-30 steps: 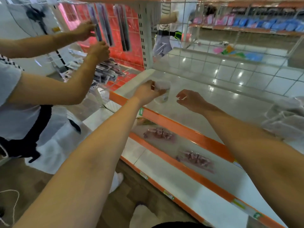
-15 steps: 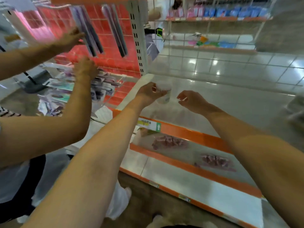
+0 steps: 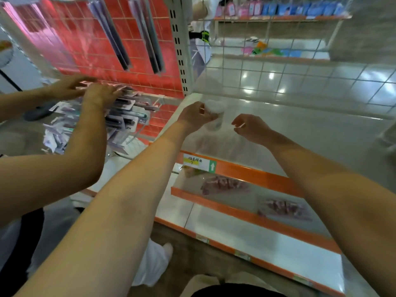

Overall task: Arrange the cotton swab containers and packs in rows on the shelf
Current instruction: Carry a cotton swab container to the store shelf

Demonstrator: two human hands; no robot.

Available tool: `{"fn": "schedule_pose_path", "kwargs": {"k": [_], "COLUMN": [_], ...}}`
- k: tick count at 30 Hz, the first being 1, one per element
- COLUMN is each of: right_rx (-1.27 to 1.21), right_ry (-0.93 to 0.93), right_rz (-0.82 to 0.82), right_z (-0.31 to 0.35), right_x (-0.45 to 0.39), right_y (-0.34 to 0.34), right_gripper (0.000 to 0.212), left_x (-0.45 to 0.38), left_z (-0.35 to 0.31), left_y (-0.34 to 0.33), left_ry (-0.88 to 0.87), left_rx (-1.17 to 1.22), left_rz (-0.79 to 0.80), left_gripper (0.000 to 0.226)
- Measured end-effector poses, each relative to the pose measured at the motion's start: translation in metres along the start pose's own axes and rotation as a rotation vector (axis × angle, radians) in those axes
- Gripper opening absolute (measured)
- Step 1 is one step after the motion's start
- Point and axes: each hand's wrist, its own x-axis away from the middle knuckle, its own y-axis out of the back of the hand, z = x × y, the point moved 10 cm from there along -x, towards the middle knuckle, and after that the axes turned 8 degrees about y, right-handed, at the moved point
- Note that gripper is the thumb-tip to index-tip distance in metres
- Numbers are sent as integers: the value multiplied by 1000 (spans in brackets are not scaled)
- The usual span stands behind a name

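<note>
Both arms reach out over the shelf. The left hand grips a clear cotton swab container, apparently just above the shelf's left end. The right hand hovers beside it, fingers loosely curled, holding nothing.

Left hand gripping, right hand loosely curled

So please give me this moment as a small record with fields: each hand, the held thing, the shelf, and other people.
left hand: grips the swab container over the shelf
right hand: beside container, holds nothing, fingers loosely curled
shelf: white, orange front edge
lower shelf: two pinkish packs
other person's hands: on hanging packs at left
</note>
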Motion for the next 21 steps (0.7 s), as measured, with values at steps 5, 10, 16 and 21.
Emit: {"fn": "schedule_pose_path", "kwargs": {"k": [5,10,16,21], "right_rx": [8,12,6,0], "right_ry": [27,31,18,-14], "right_rz": [22,41,51,34], "right_z": [2,10,22,30], "right_x": [-9,-15,-32,-50], "right_y": [-1,-10,-20,-27], "right_gripper": [25,26,28,28], "left_x": [-2,-5,-19,-36], "left_z": [-7,-3,11,23], "left_y": [2,6,15,26], "left_ry": [-60,-58,-62,-70], "left_rx": [-44,-16,11,25], "left_rz": [-16,-10,6,34], "left_gripper": [51,50,40,44]}}
